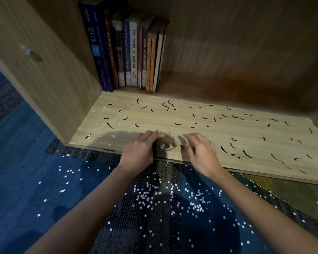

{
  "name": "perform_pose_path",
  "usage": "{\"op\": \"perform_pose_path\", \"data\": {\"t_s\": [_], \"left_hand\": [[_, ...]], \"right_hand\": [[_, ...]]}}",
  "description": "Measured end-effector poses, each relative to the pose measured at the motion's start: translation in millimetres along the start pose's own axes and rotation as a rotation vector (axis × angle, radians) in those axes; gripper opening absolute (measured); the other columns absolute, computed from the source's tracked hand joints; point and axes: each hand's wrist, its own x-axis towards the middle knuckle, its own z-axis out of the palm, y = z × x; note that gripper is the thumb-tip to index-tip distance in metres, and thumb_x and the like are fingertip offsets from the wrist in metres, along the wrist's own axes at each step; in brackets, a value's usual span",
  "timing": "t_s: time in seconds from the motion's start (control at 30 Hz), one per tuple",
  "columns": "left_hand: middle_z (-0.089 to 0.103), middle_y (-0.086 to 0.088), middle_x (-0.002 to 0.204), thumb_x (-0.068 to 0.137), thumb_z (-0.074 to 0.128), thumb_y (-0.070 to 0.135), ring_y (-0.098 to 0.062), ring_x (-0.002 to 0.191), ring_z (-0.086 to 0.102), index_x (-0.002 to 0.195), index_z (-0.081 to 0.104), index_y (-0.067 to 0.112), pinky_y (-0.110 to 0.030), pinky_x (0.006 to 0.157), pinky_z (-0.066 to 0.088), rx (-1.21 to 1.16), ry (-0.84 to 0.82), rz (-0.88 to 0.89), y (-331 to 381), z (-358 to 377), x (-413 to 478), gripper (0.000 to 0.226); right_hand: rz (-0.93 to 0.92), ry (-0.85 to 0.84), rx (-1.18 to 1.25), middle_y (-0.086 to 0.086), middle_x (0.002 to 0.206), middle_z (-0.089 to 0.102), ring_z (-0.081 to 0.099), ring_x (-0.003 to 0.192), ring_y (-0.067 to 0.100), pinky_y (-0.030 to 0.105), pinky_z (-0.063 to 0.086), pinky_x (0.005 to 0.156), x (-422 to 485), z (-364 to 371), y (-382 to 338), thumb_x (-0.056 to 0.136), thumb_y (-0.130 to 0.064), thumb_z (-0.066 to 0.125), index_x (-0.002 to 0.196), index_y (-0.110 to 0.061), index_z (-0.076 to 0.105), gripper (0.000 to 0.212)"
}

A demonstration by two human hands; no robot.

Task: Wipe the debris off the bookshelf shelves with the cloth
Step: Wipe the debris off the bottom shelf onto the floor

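Because the side wall point(44, 79) and the books point(132, 52) close off the left end, the debris point(110, 125) likely has to be swept forward over the front edge of the shelf point(154, 118). Wiping looks barely begun. The left hand point(138, 149) and the right hand point(200, 151) flank a blurred brownish scrap point(166, 144), perhaps the cloth; whether either hand grips it cannot be told. Rightward the board lies open and littered.

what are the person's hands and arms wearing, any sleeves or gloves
Nothing worn shows. The left hand and right hand have no gloves; the left forearm and right forearm run bare to the picture's lower edge, with no sleeves, watch or bracelet. The fingers are blurred, so rings cannot be ruled out.
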Motion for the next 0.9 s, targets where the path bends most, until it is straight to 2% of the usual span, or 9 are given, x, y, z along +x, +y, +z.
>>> {"op": "perform_pose_path", "data": {"t_s": [0.1, 0.13, 0.2, 0.3, 0.43, 0.53, 0.67, 0.8, 0.9], "left_hand": [[0.055, -0.003, 0.127, 0.095, 0.046, 0.014, -0.022, 0.107, 0.055, 0.134, 0.041, 0.026, -0.032, 0.086, 0.049, 0.093, -0.255, -0.01, 6, -3, 21, 0.041], [0.055, -0.004, 0.127, 0.096, 0.045, 0.013, -0.022, 0.107, 0.055, 0.136, 0.04, 0.025, -0.028, 0.085, 0.046, 0.069, -0.274, -0.017, 8, -6, 30, 0.042], [0.055, -0.005, 0.129, 0.098, 0.043, 0.013, -0.023, 0.111, 0.053, 0.14, 0.037, 0.023, -0.021, 0.084, 0.039, -0.037, -0.195, -0.086, 10, -16, 51, 0.044], [0.05, -0.006, 0.134, 0.096, 0.049, 0.015, -0.021, 0.119, 0.047, 0.138, 0.042, 0.019, -0.024, 0.097, 0.035, -0.227, -0.067, -0.189, 12, -26, 95, 0.043], [0.063, -0.006, 0.113, 0.09, 0.053, 0.002, -0.013, 0.09, 0.055, 0.115, 0.061, 0.017, -0.017, 0.073, 0.045, -0.321, -0.026, -0.295, 7, -21, 148, 0.03], [0.061, -0.007, 0.11, 0.089, 0.049, -0.003, -0.015, 0.089, 0.053, 0.106, 0.06, 0.018, -0.02, 0.076, 0.043, -0.304, 0.058, -0.336, 1, -10, 177, 0.03], [0.056, -0.012, 0.117, 0.087, 0.045, -0.007, -0.024, 0.102, 0.054, 0.117, 0.054, 0.012, -0.023, 0.081, 0.042, -0.248, 0.075, -0.357, 1, 8, 210, 0.037], [0.055, -0.019, 0.116, 0.089, 0.043, -0.004, -0.032, 0.107, 0.054, 0.12, 0.048, -0.001, -0.032, 0.088, 0.045, -0.115, 0.005, -0.326, 3, 26, 242, 0.031], [0.054, -0.021, 0.123, 0.089, 0.044, -0.002, -0.034, 0.114, 0.051, 0.126, 0.047, 0.002, -0.036, 0.097, 0.043, -0.027, -0.091, -0.223, 0, 40, 264, 0.038]], "right_hand": [[0.017, 0.052, 0.021, -0.003, 0.131, 0.046, 0.036, 0.124, 0.011, 0.029, 0.02, 0.103, 22, -7, -2, 0.097, -0.02, 0.039, 0.135, -0.019, 0.043, 0.039], [0.028, 0.041, 0.014, -0.001, 0.132, 0.046, 0.037, 0.124, 0.013, 0.031, 0.021, 0.103, 33, -10, 1, 0.097, -0.021, 0.039, 0.135, -0.018, 0.044, 0.038], [0.066, 0.009, -0.012, 0.001, 0.134, 0.046, 0.038, 0.126, 0.017, 0.037, 0.022, 0.105, 56, -14, 7, 0.097, -0.021, 0.038, 0.133, -0.017, 0.046, 0.037], [0.096, -0.055, -0.086, 0.003, 0.136, 0.046, 0.04, 0.126, 0.022, 0.043, 0.021, 0.108, 91, -17, 20, 0.097, -0.021, 0.039, 0.132, -0.017, 0.048, 0.036], [0.141, -0.101, -0.168, 0.005, 0.141, 0.042, 0.036, 0.13, 0.025, 0.047, 0.015, 0.111, 125, -19, 43, 0.094, -0.022, 0.044, 0.133, -0.02, 0.046, 0.039], [0.208, -0.126, -0.214, 0.005, 0.148, 0.032, 0.027, 0.136, 0.024, 0.049, 0.011, 0.112, 139, -26, 65, 0.091, -0.042, 0.049, 0.137, -0.02, 0.038, 0.052], [0.309, -0.197, -0.229, 0.005, 0.15, 0.026, 0.021, 0.139, 0.022, 0.05, 0.006, 0.112, 149, -27, 85, 0.08, -0.066, 0.05, 0.143, -0.022, 0.025, 0.082], [0.303, -0.148, -0.176, 0.007, 0.135, 0.046, 0.036, 0.13, 0.023, 0.046, 0.012, 0.111, 154, -21, 93, 0.074, -0.065, 0.059, 0.134, -0.021, 0.037, 0.078], [0.292, -0.147, -0.174, 0.007, 0.134, 0.047, 0.037, 0.13, 0.022, 0.044, 0.012, 0.112, 160, -22, 95, 0.071, -0.064, 0.063, 0.133, -0.018, 0.039, 0.08]]}}
